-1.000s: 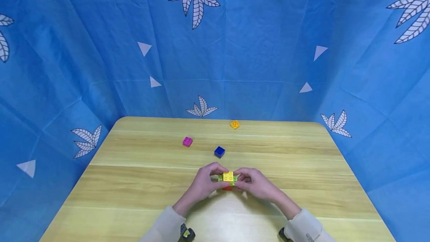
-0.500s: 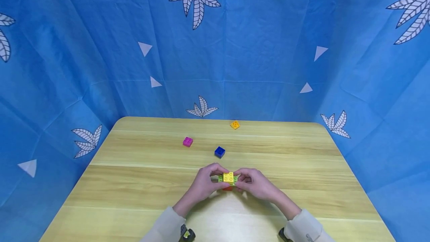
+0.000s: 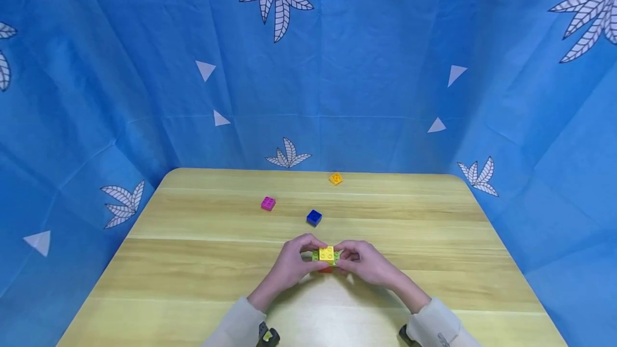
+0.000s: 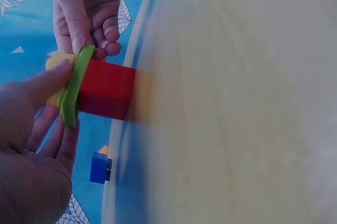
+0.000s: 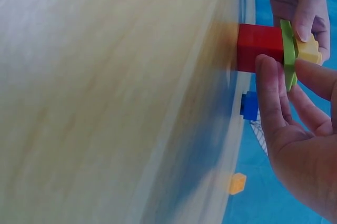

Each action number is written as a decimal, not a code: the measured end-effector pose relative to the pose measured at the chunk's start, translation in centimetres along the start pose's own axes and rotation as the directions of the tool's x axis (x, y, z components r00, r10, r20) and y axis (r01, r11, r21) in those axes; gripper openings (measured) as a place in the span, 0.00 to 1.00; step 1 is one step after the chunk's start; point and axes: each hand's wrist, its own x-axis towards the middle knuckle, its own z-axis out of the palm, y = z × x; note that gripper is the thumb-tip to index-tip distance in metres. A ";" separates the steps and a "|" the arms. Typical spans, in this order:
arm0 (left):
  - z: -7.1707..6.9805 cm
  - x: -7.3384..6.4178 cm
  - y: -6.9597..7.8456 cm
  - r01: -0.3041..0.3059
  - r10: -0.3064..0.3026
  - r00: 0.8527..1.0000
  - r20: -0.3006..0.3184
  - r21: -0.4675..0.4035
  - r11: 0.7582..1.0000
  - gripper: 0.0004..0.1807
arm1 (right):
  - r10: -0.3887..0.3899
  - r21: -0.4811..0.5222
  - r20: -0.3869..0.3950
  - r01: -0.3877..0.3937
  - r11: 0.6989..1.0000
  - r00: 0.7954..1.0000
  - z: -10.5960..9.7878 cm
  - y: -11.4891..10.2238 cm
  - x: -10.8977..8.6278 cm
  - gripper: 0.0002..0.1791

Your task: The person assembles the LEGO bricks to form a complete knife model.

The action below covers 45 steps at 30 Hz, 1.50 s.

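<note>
A small stack of toy building bricks stands on the table between my hands. At its bottom is a red brick (image 4: 107,89), topped by a thin green plate (image 4: 77,85) that juts out past it. A yellow brick (image 3: 326,254) with studs sits uppermost. My left hand (image 3: 293,258) pinches the yellow brick between thumb and forefinger, its other fingers behind the green plate in the left wrist view. From the other side my right hand (image 3: 365,262) grips the green plate's end, the forefinger by the yellow brick. In the right wrist view its lower fingers lie against the red brick.
Beyond the hands, a dark blue brick (image 3: 314,218) lies nearest on the wooden table (image 3: 193,261). Farther off are a magenta brick (image 3: 268,203) to the left and an orange brick (image 3: 336,178) near the back edge. A blue patterned curtain (image 3: 366,68) hangs behind.
The whole head view has shifted slightly. Hands and brick stack keep the same position relative to the table and each other.
</note>
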 end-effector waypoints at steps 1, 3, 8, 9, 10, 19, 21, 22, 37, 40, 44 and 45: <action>0.0 0.0 0.0 -0.002 0.002 1.000 0.000 0.000 1.000 0.18 | 0.001 0.001 -0.001 -0.001 1.000 1.000 0.0 0.0 0.0 0.22; 0.1 0.1 0.1 -0.001 0.001 1.000 0.000 -0.005 1.000 0.18 | 0.002 0.004 -0.001 -0.002 1.000 1.000 -0.1 0.1 -0.1 0.22; 0.1 0.2 0.2 0.001 -0.001 1.000 0.001 -0.023 1.000 0.18 | 0.003 -0.003 0.000 -0.003 1.000 1.000 -0.2 0.0 0.0 0.22; 0.0 0.2 0.2 -0.001 0.001 1.000 0.002 -0.024 1.000 0.18 | 0.003 0.000 0.001 -0.003 1.000 1.000 -0.2 -0.1 0.0 0.22; 0.0 0.2 0.2 -0.002 0.002 1.000 0.002 -0.024 1.000 0.18 | 0.006 0.004 0.002 -0.006 1.000 1.000 -0.2 -0.1 0.0 0.22; 0.1 0.2 -0.2 0.030 -0.029 1.000 0.009 -0.071 0.997 0.18 | 0.017 0.012 0.000 -0.017 1.000 1.000 0.0 0.1 0.0 0.22; 0.1 0.2 -0.2 0.036 -0.035 0.999 0.010 -0.082 0.996 0.18 | 0.015 0.016 0.003 -0.015 1.000 1.000 -0.1 0.1 0.1 0.21; 0.1 0.2 -0.2 0.036 -0.035 0.999 0.011 -0.084 0.996 0.18 | 0.014 0.018 0.005 -0.014 1.000 1.000 -0.1 0.1 0.1 0.21; 0.0 0.2 -0.1 0.025 -0.024 1.000 0.014 -0.087 0.996 0.17 | 0.022 0.022 0.008 -0.022 1.000 1.000 -0.1 0.0 0.1 0.22; 0.0 0.2 -0.1 0.015 -0.014 1.000 0.014 -0.079 0.997 0.17 | 0.021 0.020 0.008 -0.021 1.000 1.000 0.0 0.1 0.1 0.22; 0.0 0.2 -0.1 0.008 -0.007 1.000 0.013 -0.072 0.997 0.17 | 0.018 0.019 0.009 -0.018 1.000 1.000 -0.1 0.1 0.2 0.22; 0.0 0.2 -0.1 0.009 -0.008 1.000 0.014 -0.072 0.997 0.17 | 0.017 0.019 0.009 -0.017 1.000 1.000 -0.1 0.2 0.2 0.22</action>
